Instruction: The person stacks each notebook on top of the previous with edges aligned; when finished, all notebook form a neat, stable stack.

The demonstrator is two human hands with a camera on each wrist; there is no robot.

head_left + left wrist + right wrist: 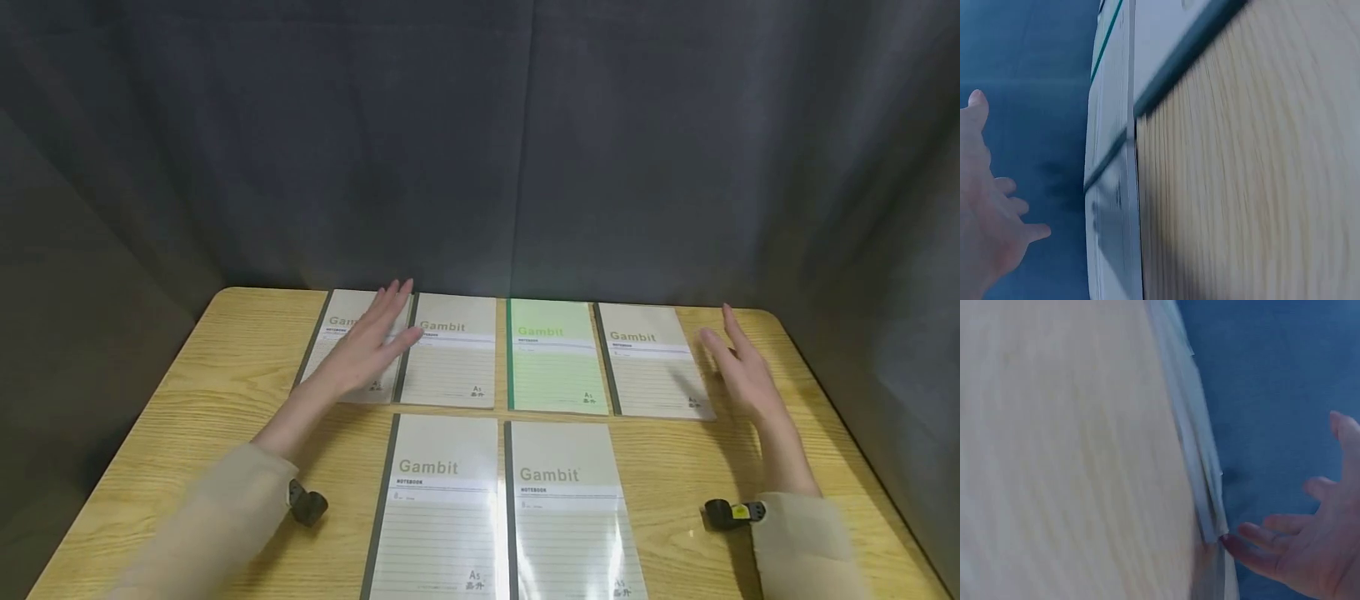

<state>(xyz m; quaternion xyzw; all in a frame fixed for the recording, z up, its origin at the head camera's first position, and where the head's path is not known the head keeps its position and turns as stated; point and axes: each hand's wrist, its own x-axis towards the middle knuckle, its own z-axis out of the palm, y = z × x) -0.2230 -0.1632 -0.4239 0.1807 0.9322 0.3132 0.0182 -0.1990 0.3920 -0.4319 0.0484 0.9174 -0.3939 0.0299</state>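
Observation:
My left hand, its fingers extended and pointing up and right, overlaps the far-left white notebook in the head view. Its thumb reaches over the edge of a second white notebook. In the left wrist view the same hand shows nothing between its spread fingers. My right hand is beside the right edge of the last white notebook in the back row. In the right wrist view that hand holds nothing, fingers loosely spread. Between them lies a light green notebook.
Two more white notebooks, one at the left and one at the right, lie in the front row. All rest on a wooden table with rounded back corners. A dark curtain hangs behind and along both sides.

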